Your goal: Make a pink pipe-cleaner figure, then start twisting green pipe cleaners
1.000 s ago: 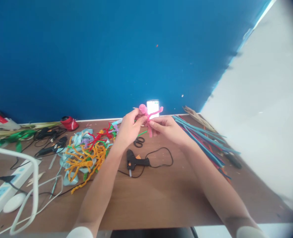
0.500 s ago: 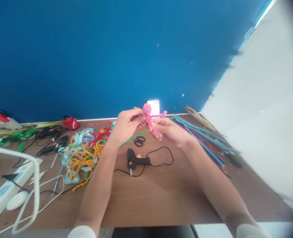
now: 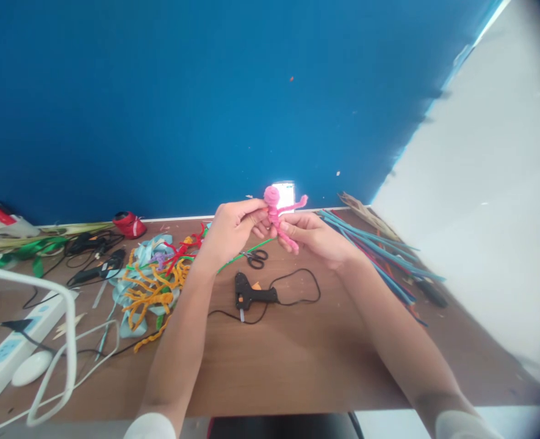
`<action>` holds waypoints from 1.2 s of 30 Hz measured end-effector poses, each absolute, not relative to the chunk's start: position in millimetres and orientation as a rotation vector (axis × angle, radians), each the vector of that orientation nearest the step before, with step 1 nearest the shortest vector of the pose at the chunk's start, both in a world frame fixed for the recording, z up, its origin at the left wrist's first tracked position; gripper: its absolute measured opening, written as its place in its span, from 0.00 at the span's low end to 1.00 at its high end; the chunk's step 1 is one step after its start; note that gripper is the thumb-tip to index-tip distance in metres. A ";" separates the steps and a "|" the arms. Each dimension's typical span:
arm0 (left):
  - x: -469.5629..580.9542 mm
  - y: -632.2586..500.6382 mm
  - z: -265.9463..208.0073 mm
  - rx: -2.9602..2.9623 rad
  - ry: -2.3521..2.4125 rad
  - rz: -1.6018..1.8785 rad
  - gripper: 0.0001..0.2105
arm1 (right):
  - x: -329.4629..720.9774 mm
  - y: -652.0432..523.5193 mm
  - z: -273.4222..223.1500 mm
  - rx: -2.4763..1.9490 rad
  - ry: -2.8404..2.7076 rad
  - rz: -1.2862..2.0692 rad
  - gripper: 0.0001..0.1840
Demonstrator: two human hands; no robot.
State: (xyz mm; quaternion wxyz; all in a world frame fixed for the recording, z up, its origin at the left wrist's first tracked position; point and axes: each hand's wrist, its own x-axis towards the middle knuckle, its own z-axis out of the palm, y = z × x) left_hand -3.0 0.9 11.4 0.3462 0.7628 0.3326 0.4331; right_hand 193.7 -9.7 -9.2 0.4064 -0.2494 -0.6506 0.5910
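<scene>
Between my two hands, above the table, is a small pink pipe-cleaner figure (image 3: pixel 272 196) with a coiled round head, an arm sticking out to the right and legs pointing down. My left hand (image 3: pixel 240 228) pinches it at its left side, below the head; the fingers cover that part. My right hand (image 3: pixel 313 235) grips it lower down, around the legs, thumb on top. Behind the figure a bright phone screen (image 3: pixel 287 194) leans at the wall. Below the hands lie black-handled scissors (image 3: pixel 257 259) and a black glue gun (image 3: pixel 254 296) with its cord.
On the left sit a heap of orange pipe cleaners (image 3: pixel 153 299) and pale blue ribbon (image 3: pixel 132 329), a second glue gun (image 3: pixel 98 268), a red shoe-like item (image 3: pixel 130 225), a power strip (image 3: pixel 18 347) and a white tube frame (image 3: pixel 71 341). Blue pipe cleaners (image 3: pixel 370 244) lie right.
The figure's pink arm now angles upward, where it was nearly level. My right hand's fingers have shifted slightly up around the figure. My left hand has barely moved.
</scene>
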 end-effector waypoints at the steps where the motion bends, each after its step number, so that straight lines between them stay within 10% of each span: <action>1: -2.9 1.2 11.6 1.966 0.860 1.124 0.11 | 194.6 -9.6 -8.4 -0.639 -1.656 1.463 0.17; 36: -2.4 7.3 2.9 2.041 1.091 1.005 0.07 | 185.7 -10.9 -14.8 -1.132 -2.071 0.738 0.20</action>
